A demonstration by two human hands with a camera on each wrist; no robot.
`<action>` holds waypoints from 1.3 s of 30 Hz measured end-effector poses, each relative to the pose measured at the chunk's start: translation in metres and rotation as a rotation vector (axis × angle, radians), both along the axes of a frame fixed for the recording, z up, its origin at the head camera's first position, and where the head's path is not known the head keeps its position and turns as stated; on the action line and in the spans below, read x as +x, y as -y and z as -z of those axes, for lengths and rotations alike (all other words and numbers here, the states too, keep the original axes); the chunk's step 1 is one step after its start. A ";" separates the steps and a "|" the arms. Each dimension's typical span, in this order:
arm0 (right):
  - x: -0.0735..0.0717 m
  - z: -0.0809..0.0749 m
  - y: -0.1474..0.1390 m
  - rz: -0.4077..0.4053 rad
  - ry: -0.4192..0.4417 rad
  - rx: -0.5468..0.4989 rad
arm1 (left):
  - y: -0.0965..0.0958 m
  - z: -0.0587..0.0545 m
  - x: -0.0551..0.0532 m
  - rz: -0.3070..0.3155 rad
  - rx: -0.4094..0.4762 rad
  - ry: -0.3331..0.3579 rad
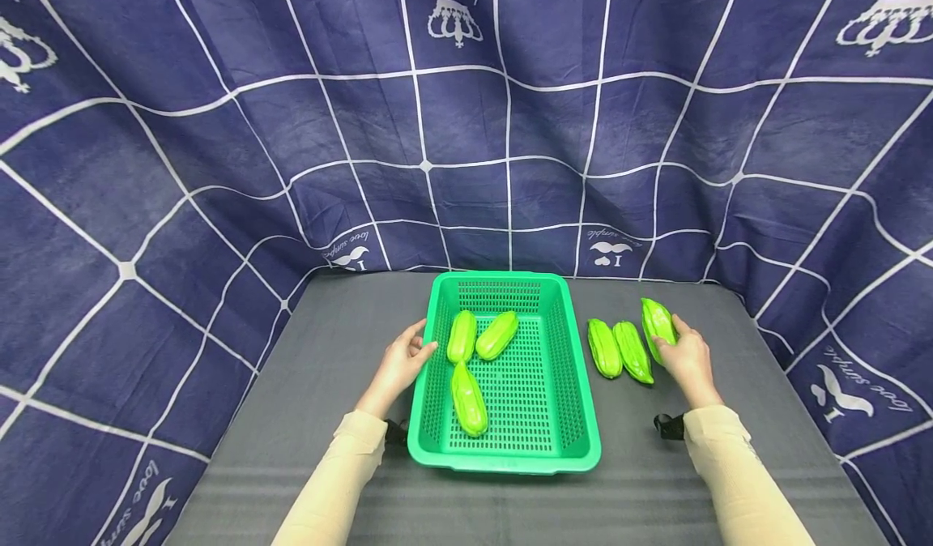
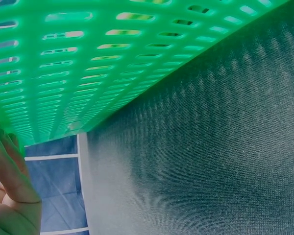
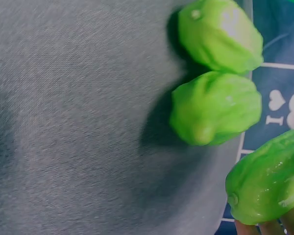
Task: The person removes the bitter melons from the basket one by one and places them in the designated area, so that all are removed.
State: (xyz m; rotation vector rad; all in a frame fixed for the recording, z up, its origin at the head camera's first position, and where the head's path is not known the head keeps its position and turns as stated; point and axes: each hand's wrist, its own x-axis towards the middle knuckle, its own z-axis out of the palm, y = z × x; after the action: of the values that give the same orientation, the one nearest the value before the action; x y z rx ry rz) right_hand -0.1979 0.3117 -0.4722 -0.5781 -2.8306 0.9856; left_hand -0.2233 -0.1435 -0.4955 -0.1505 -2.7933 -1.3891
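My right hand holds a shiny green ridged gourd between thumb and fingers, lifted off the table in the right wrist view. Two more gourds lie side by side on the table just left of it, the nearer one beside the farther-left one. My left hand grips the left rim of a green plastic basket, its thumb over the edge and its fingers along the outside. Inside the basket lie three gourds: one at the upper left, one tilted beside it, and one lower down.
The basket stands in the middle of a grey table. Behind and at both sides hangs a dark blue curtain with white grid lines, meeting the table's edges. Slotted basket wall fills the top of the left wrist view.
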 end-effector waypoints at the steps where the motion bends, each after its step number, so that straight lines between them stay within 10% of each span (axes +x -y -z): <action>1: 0.000 0.002 -0.001 0.003 0.017 0.001 | 0.000 0.000 0.000 0.001 0.003 0.001; 39: 0.009 0.039 -0.012 -0.020 0.138 0.001 | -0.001 -0.001 0.002 0.004 0.018 -0.006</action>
State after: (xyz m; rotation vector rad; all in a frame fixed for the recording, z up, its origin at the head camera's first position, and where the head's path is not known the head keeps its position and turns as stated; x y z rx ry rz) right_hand -0.1886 0.3238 -0.5112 -0.6434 -2.9618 0.9839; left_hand -0.2216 -0.1429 -0.4943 -0.1589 -2.7768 -1.4112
